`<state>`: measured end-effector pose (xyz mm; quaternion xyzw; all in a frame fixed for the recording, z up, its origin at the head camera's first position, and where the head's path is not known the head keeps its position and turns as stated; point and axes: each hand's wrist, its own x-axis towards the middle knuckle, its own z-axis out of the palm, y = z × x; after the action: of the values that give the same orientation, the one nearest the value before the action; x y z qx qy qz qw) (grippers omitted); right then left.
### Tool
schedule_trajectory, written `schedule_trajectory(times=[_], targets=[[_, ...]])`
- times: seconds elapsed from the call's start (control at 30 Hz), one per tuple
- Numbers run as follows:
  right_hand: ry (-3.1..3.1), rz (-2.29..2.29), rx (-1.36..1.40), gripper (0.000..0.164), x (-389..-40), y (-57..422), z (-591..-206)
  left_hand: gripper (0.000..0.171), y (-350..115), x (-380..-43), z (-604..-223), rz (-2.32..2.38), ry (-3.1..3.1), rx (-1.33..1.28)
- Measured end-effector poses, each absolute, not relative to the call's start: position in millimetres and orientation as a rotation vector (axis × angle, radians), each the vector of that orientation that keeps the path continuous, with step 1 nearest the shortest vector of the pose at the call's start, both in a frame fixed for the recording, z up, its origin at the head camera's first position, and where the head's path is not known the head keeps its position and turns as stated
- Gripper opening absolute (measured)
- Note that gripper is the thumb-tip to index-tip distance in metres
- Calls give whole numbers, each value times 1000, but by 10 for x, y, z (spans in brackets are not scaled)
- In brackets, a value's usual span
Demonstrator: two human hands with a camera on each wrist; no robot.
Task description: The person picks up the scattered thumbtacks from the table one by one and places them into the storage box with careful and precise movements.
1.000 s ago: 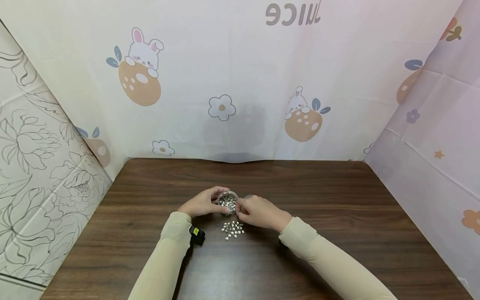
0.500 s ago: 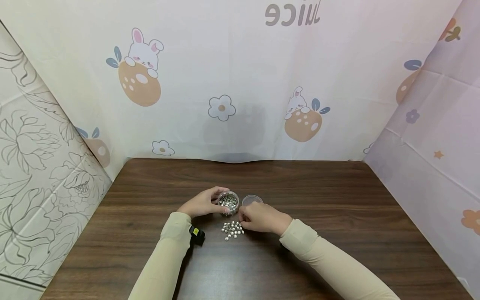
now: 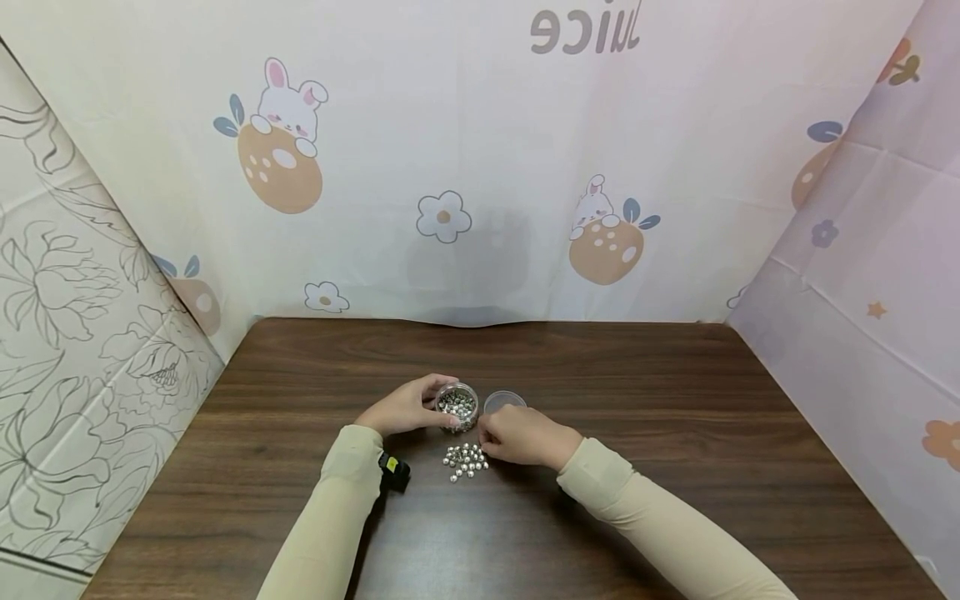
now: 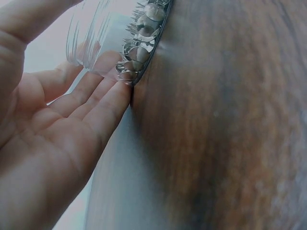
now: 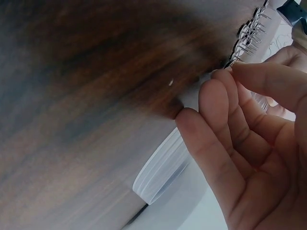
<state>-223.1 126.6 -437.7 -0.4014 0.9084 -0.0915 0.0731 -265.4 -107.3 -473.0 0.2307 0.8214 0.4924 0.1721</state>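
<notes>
My left hand (image 3: 408,407) grips a clear plastic jar (image 3: 457,385), fingers behind and thumb at the front. Silver dome-headed thumbtacks (image 4: 139,52) fill the jar's bottom in the left wrist view. In front of the jar lies a loose pile of thumbtacks (image 3: 465,461) on the table. At the pile's right edge is my right hand (image 3: 525,435), knuckles up. Its thumb and index finger pinch at a thumbtack there in the right wrist view, the tack mostly hidden by the fingertips. Other thumbtacks (image 5: 248,38) beside them show their pins.
A clear round lid (image 3: 504,400) lies right of the jar, partly behind my right hand. The brown wooden table (image 3: 645,383) ends at a printed curtain (image 3: 510,150) at the back. A black wrist device (image 3: 395,472) sits under the left cuff.
My right hand has moved from the jar's rim down toward me to the pile's right edge, uncovering the lid. My left hand keeps its grip on the jar.
</notes>
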Motion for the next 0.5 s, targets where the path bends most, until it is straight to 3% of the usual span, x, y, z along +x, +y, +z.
schedule_trajectory(times=[0.5], targets=[[2718,-325,-1231,12,-2250,1281,-4362,72,-1062,-2648,-4715,1411,2316,656]])
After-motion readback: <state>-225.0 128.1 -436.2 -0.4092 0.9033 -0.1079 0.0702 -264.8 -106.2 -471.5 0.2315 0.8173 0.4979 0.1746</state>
